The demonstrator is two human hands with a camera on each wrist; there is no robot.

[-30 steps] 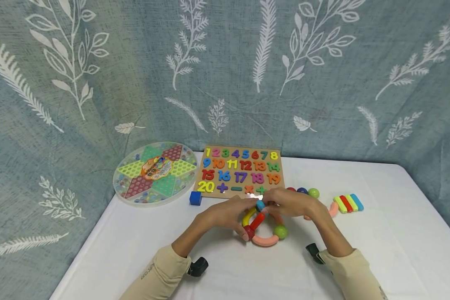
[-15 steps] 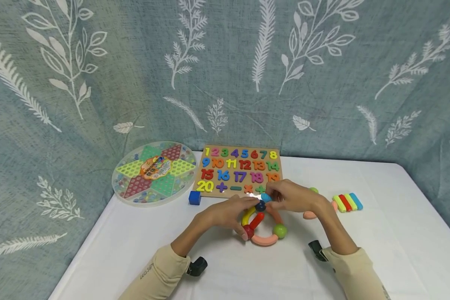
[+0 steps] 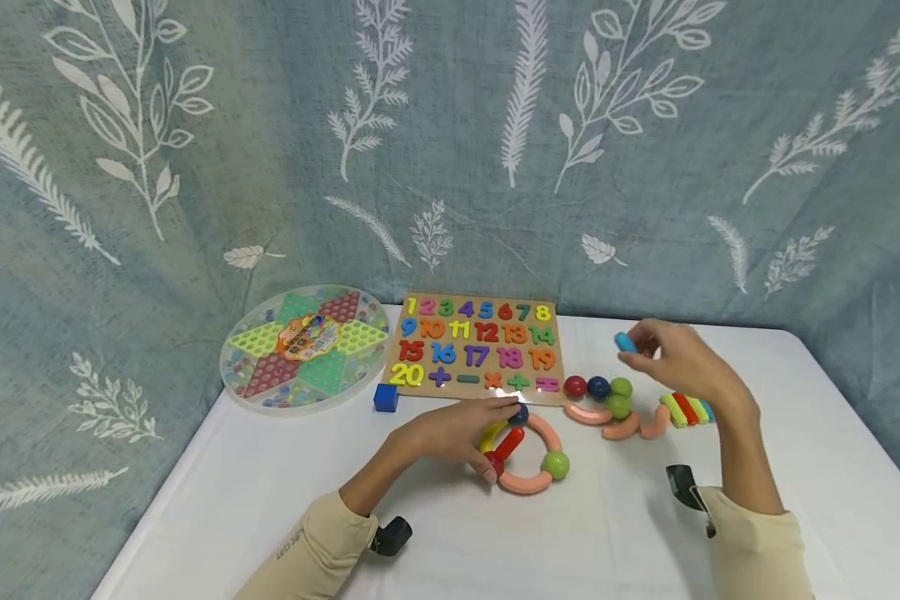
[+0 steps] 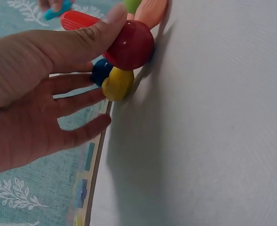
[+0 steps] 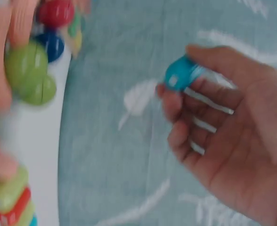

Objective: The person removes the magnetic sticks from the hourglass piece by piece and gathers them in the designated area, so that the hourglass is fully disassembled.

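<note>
A ring of toy balls and curved sticks lies on the white table: red ball [image 4: 133, 46], dark blue ball [image 3: 521, 415], green ball [image 3: 557, 465], yellow curved stick [image 3: 491, 436] and pink curved sticks [image 3: 525, 483]. From the red ball a straight red stick [image 3: 509, 443] slants upward, its far end free. My left hand [image 3: 450, 435] holds the ring's left side, thumb on the red ball and fingers at the dark blue one. Off to the right, my right hand [image 3: 678, 354] pinches a short blue stick [image 5: 180, 74] between thumb and fingers, above the table.
Loose balls [image 3: 598, 387] and pink curved sticks [image 3: 620, 427] lie right of the ring, beside a row of coloured straight sticks [image 3: 686, 409]. Behind are a number board [image 3: 468, 354], a round checkers game [image 3: 305, 350] and a blue cube [image 3: 386, 397]. A patterned curtain [image 3: 450, 150] backs the table.
My right hand has pulled the blue stick away from the dark blue ball and carried it up and to the right. My left hand stays on the ring.
</note>
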